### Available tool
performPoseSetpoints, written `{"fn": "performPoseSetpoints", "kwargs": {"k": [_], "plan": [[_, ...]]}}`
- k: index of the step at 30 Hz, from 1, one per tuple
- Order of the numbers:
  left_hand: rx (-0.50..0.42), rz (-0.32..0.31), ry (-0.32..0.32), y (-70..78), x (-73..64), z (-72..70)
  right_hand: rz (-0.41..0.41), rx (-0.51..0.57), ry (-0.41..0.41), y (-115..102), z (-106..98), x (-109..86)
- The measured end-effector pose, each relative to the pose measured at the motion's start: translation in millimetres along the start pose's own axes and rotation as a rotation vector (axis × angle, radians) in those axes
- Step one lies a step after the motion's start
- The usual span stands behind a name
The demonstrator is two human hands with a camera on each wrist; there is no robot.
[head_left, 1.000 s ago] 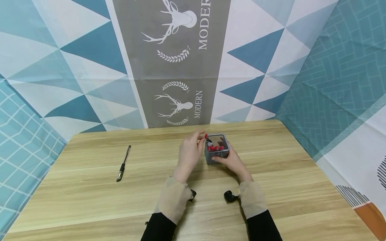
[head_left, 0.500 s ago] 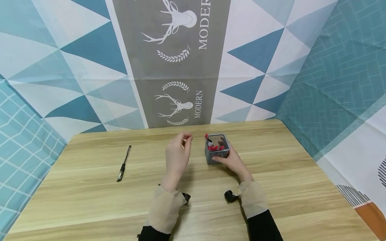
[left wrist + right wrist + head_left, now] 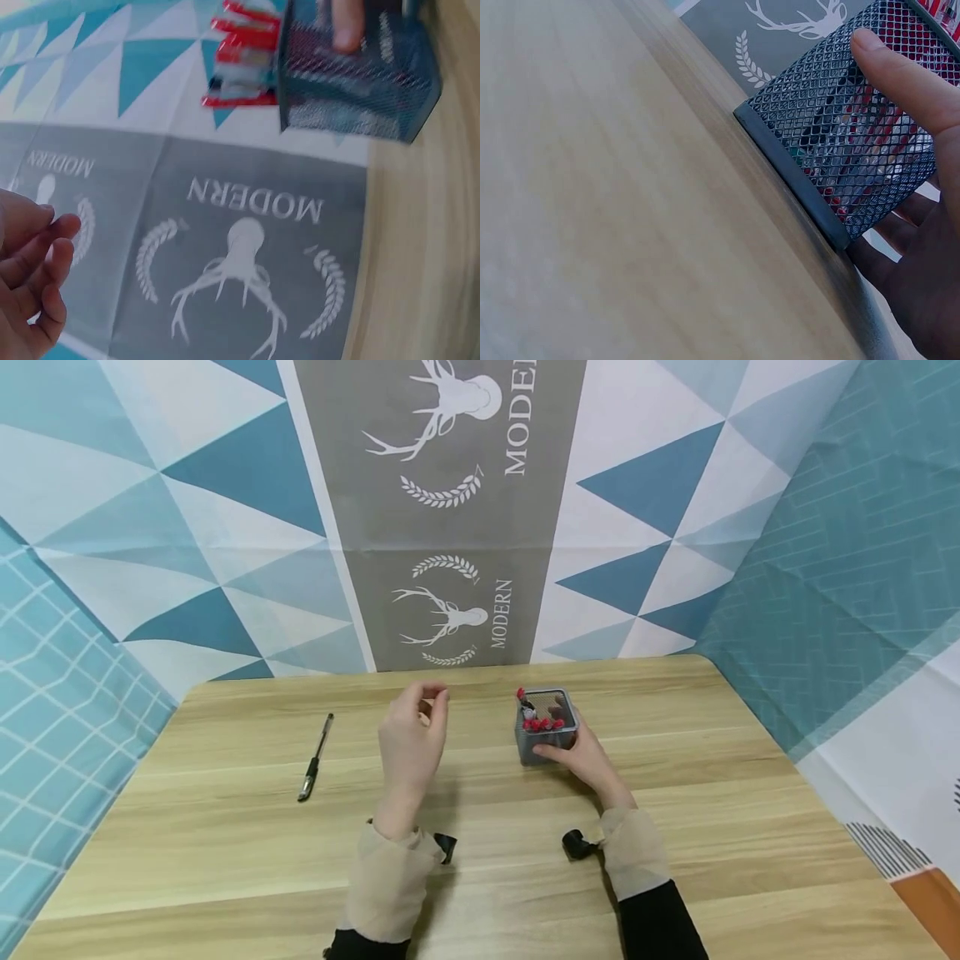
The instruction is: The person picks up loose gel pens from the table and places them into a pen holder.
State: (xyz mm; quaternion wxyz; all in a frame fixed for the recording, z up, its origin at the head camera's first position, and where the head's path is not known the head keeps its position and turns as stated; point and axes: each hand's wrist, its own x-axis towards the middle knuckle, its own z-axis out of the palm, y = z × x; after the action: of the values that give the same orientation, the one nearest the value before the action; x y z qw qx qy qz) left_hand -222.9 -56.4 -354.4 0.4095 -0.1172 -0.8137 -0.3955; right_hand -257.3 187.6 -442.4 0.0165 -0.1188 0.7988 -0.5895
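On the table stands a dark metal mesh pen holder [image 3: 530, 751], with several red-ended pens [image 3: 542, 725] leaning inside it. My right hand [image 3: 588, 758] grips it from the right, the thumb across the mesh wall in the right wrist view and the other fingers around the far side. My left hand [image 3: 411, 743] is raised above the table, apart from the holder and to its left. Its fingers [image 3: 52, 259] bend loosely with nothing seen between them. A black-gripped pen [image 3: 314, 760] lies alone on the table, left of that hand.
The wooden table [image 3: 225, 843] ends at a patterned cloth backdrop [image 3: 450, 518] behind the holder. More patterned cloth hangs at both sides. A small black camera [image 3: 577, 845] sits at my right wrist, another [image 3: 446, 847] at my left.
My left hand has moved left, away from the pens in the holder. My right hand keeps its grip on the holder. The head view has shifted slightly.
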Motion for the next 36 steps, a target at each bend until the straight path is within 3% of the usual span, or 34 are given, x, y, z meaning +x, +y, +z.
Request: {"fn": "performPoseSetpoints", "kwargs": {"k": [4,11,23,36], "plan": [[0.006,-0.071,0.036,-7.6,3.0,-8.0,0.009,0.000,-0.008,-1.0,-0.9,-0.5],[0.009,-0.091,0.062,-15.9,5.0,-13.6,0.028,0.002,-0.008,-0.8,-1.0,0.1],[0.075,-0.259,0.077,-32.2,7.3,-32.3,0.028,-0.006,-0.006,-3.2,-0.5,-0.8],[0.162,-0.361,0.120,-50.5,7.1,-49.8,0.035,-0.013,0.001,-2.1,-0.3,-1.1]]}}
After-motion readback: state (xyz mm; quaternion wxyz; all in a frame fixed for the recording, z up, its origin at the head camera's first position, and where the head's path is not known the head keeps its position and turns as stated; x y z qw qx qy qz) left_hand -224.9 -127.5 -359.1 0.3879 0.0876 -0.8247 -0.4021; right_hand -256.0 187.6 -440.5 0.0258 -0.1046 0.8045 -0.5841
